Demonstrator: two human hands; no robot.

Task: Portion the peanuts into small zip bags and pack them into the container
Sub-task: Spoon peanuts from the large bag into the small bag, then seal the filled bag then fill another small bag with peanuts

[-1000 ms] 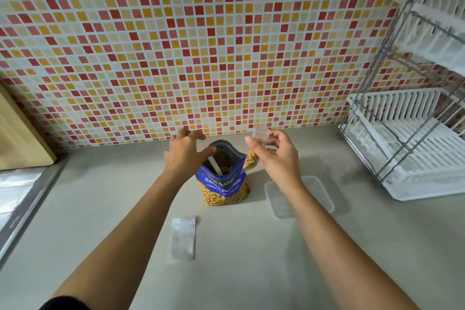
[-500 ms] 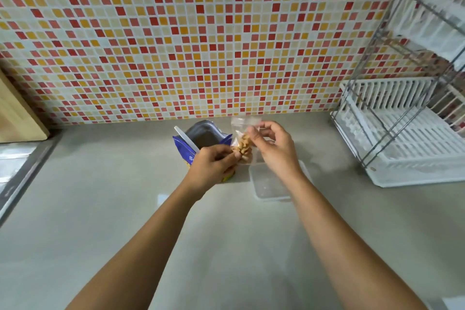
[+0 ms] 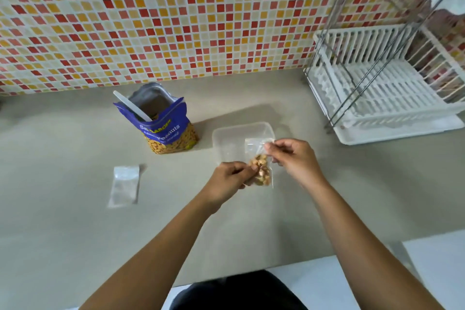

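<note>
A small clear zip bag (image 3: 261,171) partly filled with peanuts hangs between my two hands, above the counter and in front of the container. My right hand (image 3: 292,158) pinches its top edge. My left hand (image 3: 230,178) pinches its lower left side at the peanuts. Behind it a clear plastic container (image 3: 231,141) sits on the counter, with no lid on it. The blue peanut bag (image 3: 163,126) stands open to the left, a white spoon (image 3: 130,106) sticking out of it. An empty zip bag (image 3: 124,185) lies flat at the left.
A white dish rack (image 3: 385,85) with a metal frame stands at the right against the tiled wall (image 3: 176,20). The grey counter (image 3: 63,234) stretches left and toward me; its front edge runs along the bottom.
My left hand left the peanut bag and took hold of the filled zip bag. Both hands carried it nearer to me and right, in front of the container. The view tilted down.
</note>
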